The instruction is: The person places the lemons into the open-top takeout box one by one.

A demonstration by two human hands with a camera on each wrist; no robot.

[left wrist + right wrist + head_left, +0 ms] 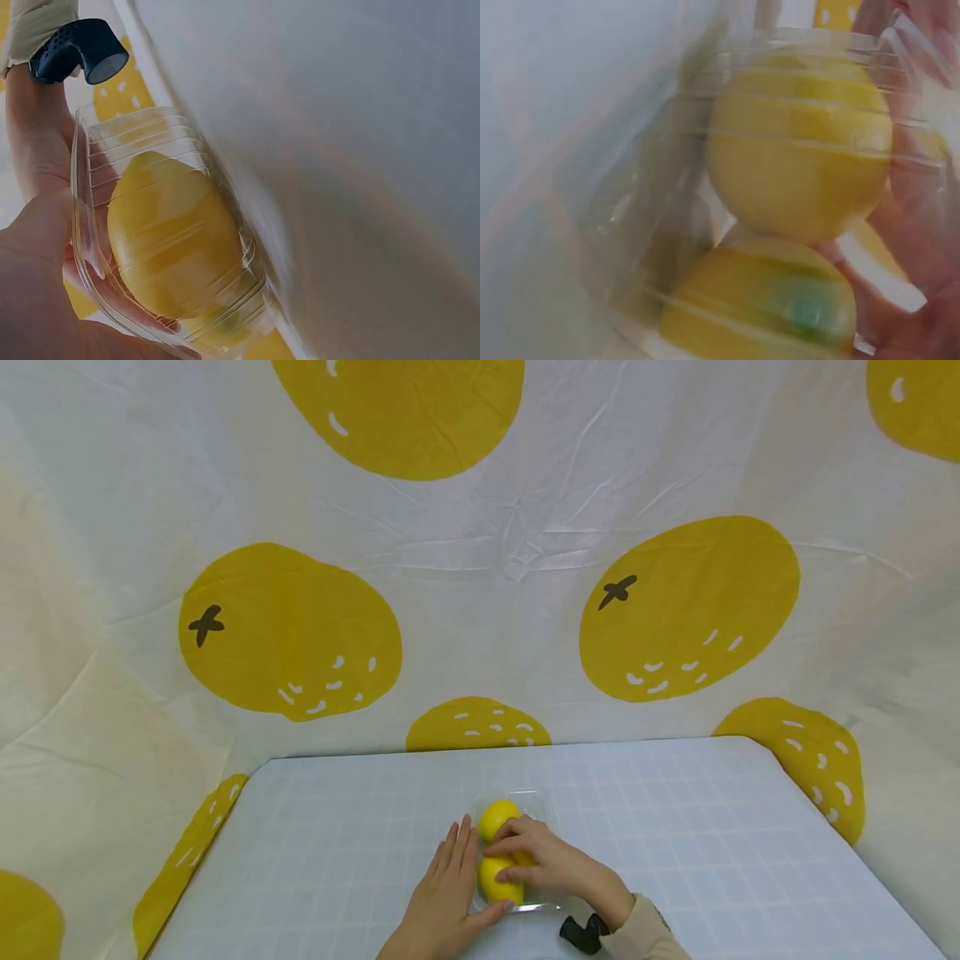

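Observation:
A clear plastic box (536,907) with yellow lemons in it sits on the table in the head view. One lemon (497,817) lies at its far end and another lemon (495,891) at its near end; a third lemon (523,858) is mostly hidden under my right hand. My left hand (442,893) rests along the box's left side, fingers straight, thumb at the near edge. Reaching in from the right, my right hand (551,858) has curled fingers and thumb on the near lemon. Green shows on a lemon (735,307) in the right wrist view.
Below my right wrist is a black device (583,933) by the beige sleeve (647,933). The table (337,827) has a pale blue checked cover. Behind it hangs a white cloth (480,635) printed with large yellow fruit.

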